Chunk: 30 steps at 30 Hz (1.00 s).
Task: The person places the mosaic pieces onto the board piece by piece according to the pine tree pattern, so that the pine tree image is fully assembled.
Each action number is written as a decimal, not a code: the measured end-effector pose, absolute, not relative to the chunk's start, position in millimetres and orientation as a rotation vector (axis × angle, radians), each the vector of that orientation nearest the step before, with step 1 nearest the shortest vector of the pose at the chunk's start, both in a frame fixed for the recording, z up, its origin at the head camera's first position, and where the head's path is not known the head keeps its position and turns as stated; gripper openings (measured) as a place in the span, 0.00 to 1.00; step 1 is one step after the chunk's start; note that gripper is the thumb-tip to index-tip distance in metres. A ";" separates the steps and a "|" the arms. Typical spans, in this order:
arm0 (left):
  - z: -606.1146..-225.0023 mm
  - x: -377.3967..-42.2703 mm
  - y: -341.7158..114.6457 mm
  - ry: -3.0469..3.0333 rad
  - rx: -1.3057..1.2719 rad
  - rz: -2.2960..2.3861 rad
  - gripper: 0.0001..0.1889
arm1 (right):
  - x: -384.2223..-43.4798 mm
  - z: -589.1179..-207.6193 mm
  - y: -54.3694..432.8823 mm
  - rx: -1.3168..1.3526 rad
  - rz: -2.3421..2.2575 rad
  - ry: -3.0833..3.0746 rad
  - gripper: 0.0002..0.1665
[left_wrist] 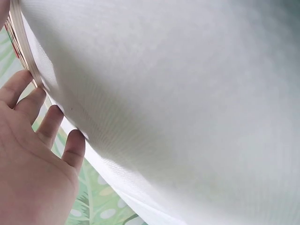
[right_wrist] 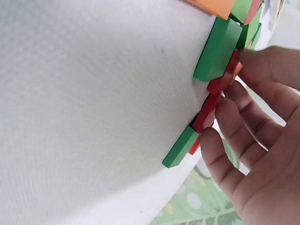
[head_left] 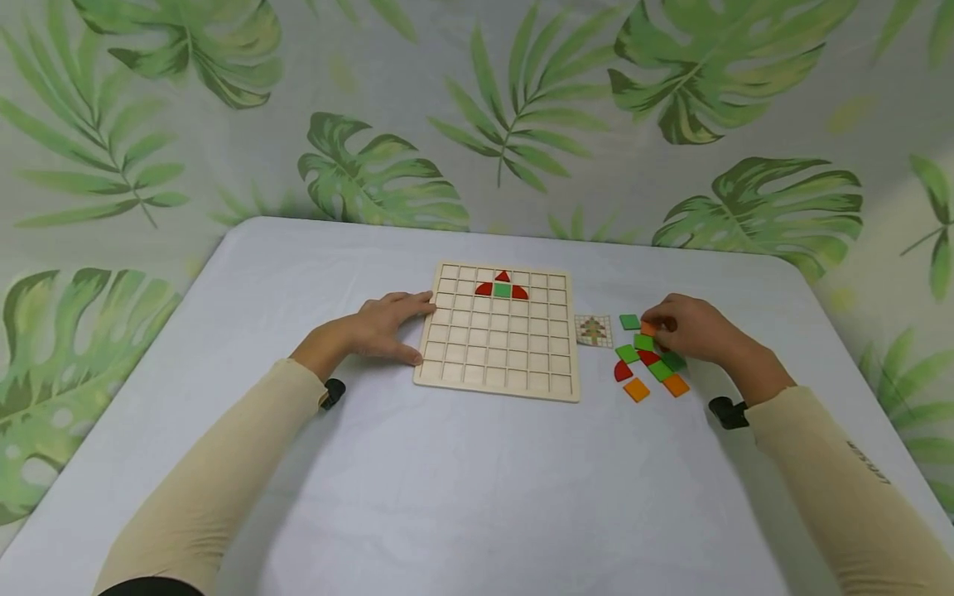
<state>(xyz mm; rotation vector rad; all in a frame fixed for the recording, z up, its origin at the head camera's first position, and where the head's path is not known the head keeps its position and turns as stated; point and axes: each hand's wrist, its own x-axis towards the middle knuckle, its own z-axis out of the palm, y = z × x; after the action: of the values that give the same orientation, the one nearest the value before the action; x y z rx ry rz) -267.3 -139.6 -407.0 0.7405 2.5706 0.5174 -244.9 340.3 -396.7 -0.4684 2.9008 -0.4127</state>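
Observation:
A square wooden grid board (head_left: 495, 351) lies on the table, with a red triangle (head_left: 503, 276), a green square (head_left: 503, 290) and two red quarter-round tiles (head_left: 519, 292) set near its far edge. Against the board's left edge rests my left hand (head_left: 387, 325), fingers spread; the left wrist view shows its fingertips (left_wrist: 52, 115) by that edge. To the right, my right hand (head_left: 693, 329) pinches an orange tile (head_left: 648, 329) above a loose pile. In the right wrist view, part of this orange tile (right_wrist: 237, 71) shows beside the thumb, the rest hidden.
Several loose tiles lie right of the board, among them a green square (head_left: 629, 322), a red quarter-round (head_left: 622, 372) and an orange square (head_left: 637, 390). A small pattern card (head_left: 594, 331) with a tree picture sits between board and pile. Leaf-print cloth (head_left: 514, 124) hangs behind the table.

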 end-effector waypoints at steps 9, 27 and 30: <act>-406.2 -268.9 -140.5 2.580 0.746 0.513 0.46 | -248.1 -400.1 341.3 -0.479 -0.373 2.926 0.19; -405.1 -267.1 -137.9 2.562 0.745 0.501 0.47 | -243.6 -393.1 343.7 -0.418 -0.468 3.009 0.20; -403.3 -266.8 -138.8 2.565 0.745 0.486 0.47 | -243.2 -386.7 343.2 -0.415 -0.502 3.040 0.20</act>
<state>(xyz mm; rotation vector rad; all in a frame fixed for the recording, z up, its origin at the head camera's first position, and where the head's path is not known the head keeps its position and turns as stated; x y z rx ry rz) -266.8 -138.8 -403.3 0.7451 2.5648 0.4856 -243.2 343.2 -386.7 -0.4154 3.0397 -0.5019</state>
